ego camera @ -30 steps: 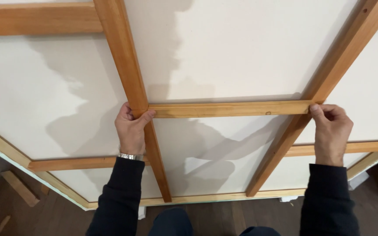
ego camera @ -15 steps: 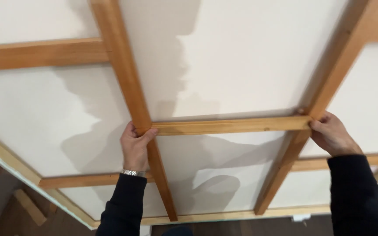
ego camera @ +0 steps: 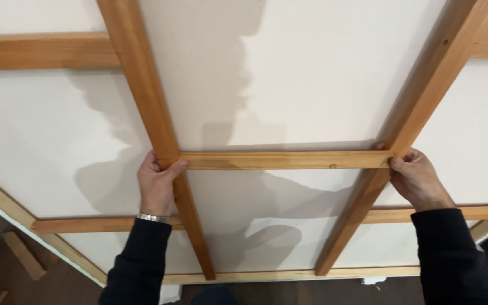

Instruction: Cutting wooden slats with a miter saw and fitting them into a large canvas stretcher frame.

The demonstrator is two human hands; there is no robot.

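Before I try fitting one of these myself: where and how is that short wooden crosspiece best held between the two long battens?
Hold the short crosspiece at its two ends, coming from the near side, as the left hand and right hand do. It lies flat on the white panel, spanning the gap between the left batten and right batten, so only the ends give control of both joints at once.

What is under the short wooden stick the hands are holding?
Under the short wooden stick lies a white panel, with a dark shadow along the stick's edge. Each hand, left hand and right hand, covers one end, so the joints there are hidden.
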